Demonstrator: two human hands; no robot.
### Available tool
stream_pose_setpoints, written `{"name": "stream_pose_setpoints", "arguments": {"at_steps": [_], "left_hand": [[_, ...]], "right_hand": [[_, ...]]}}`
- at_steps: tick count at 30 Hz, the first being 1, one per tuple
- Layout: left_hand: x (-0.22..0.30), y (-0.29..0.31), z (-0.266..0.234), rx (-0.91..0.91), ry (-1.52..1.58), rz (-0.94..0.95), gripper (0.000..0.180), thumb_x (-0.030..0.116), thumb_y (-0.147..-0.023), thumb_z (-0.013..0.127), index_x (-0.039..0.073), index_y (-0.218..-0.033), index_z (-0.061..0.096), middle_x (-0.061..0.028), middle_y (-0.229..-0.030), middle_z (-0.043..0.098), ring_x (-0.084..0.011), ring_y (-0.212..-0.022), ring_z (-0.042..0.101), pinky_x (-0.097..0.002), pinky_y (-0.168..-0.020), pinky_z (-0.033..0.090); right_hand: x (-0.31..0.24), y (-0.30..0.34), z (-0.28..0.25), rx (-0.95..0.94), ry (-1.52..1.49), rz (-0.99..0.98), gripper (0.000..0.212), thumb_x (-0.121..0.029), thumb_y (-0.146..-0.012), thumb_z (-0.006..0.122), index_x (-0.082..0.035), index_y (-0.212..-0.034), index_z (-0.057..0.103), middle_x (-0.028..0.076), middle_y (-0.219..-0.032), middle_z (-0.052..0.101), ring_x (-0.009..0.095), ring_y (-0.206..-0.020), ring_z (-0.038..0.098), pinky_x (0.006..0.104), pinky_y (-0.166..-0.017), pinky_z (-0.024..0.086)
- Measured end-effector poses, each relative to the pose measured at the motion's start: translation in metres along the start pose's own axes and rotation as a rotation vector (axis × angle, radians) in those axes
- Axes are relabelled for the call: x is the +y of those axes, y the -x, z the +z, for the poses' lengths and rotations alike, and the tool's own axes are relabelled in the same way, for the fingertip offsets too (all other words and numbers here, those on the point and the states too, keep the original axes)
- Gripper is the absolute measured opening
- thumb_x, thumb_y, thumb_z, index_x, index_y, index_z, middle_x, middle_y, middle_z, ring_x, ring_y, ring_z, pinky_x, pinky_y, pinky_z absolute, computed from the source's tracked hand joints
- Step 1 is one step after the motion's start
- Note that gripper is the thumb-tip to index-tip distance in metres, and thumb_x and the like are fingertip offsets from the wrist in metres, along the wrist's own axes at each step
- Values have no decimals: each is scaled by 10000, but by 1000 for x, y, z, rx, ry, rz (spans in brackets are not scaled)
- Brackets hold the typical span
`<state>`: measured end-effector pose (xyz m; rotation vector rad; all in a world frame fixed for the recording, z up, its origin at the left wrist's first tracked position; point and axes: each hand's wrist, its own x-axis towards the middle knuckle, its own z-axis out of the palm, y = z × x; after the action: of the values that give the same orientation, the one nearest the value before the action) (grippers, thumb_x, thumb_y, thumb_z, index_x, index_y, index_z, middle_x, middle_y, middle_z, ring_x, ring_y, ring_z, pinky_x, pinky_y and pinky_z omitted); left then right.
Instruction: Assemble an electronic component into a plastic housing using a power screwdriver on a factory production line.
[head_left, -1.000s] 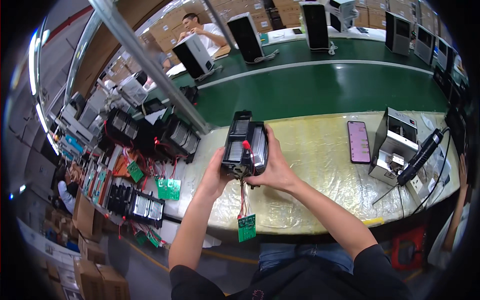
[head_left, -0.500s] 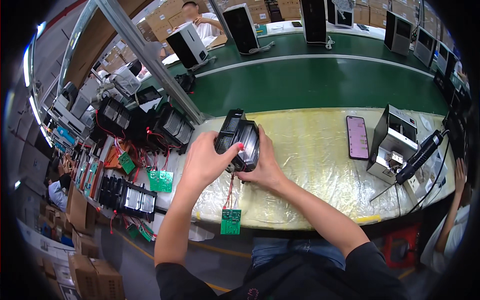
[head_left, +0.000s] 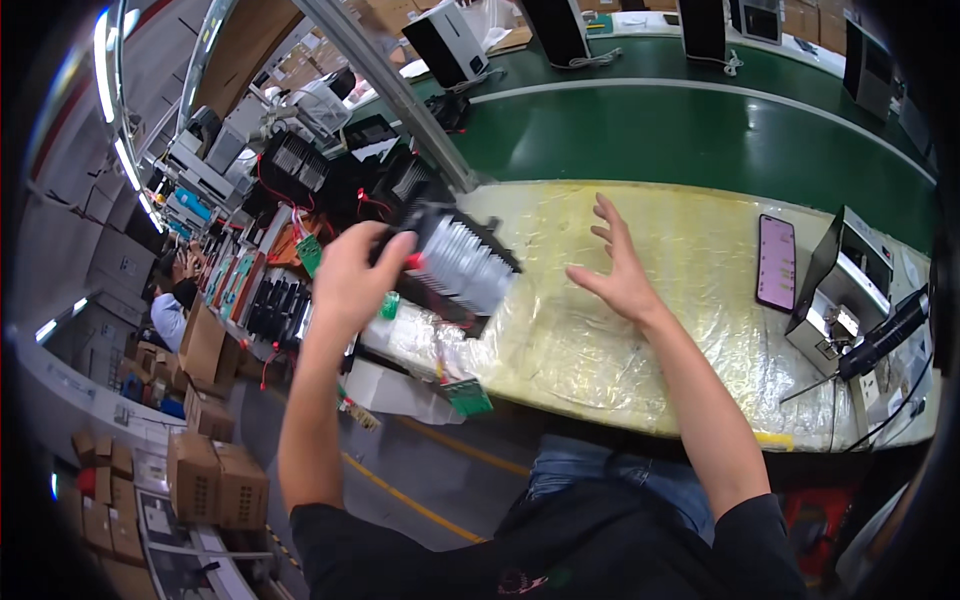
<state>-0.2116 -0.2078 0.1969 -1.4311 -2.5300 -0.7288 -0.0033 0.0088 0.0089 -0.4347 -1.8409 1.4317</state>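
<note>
My left hand (head_left: 352, 278) grips one side of a black-framed heat sink unit (head_left: 468, 262) with silver fins, somewhat blurred. The unit is held tilted above the left part of the work table. A green circuit board (head_left: 468, 397) dangles from it on wires, near the table's front edge. My right hand (head_left: 622, 272) is apart from the unit, over the middle of the table, with its fingers spread and nothing in it.
The table (head_left: 560, 350) has a yellowish plastic cover. On its right are a phone (head_left: 776, 262), a metal holder (head_left: 828, 335) and a black-handled tool (head_left: 884, 335). More finned units (head_left: 298, 165) crowd the left. Beyond runs a green conveyor (head_left: 640, 135), then tall appliances (head_left: 553, 32).
My right hand has let go of the heat sink unit and moved right, fingers spreading. My left hand has turned the unit and carried it left relative to the table. The view has shifted left.
</note>
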Motion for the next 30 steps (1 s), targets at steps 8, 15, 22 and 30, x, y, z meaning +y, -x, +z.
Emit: {"name": "stream_pose_setpoints", "arguments": {"at_steps": [8,15,22,30], "left_hand": [[-70,54,-67,153,-315,-130,416,362,-918,671,-24,-1072,656,-185,-1003,684,-351,-940,665,-405,-829,497],[-136,80,-60,205,-377,-226,425,386,-922,657,-7,-1083,667,-165,-1041,681,-350,-996,656,-416,-854,497],[-165,87,-47,152,-388,-311,487,408,-925,647,-16,-1163,662,-209,-1145,679,-384,-1085,645,-440,-907,496],[-133,85,-54,124,-498,-421,393,381,-837,753,52,-1035,673,-77,-998,621,-252,-898,643,-396,-796,517]], "right_hand": [[-5,7,5,31,102,-25,900,-154,-798,759,-131,-1551,266,196,-1464,388,315,-1234,501,437,-1085,420],[1,8,5,51,89,1,873,-162,-821,739,-165,-1557,269,180,-1450,404,295,-1206,521,447,-1057,428],[5,7,6,53,85,30,860,-165,-833,728,-176,-1559,268,170,-1440,409,285,-1208,522,451,-1049,430],[5,8,4,54,109,29,840,-162,-840,723,-182,-1553,279,167,-1427,421,285,-1196,528,451,-1043,435]]}}
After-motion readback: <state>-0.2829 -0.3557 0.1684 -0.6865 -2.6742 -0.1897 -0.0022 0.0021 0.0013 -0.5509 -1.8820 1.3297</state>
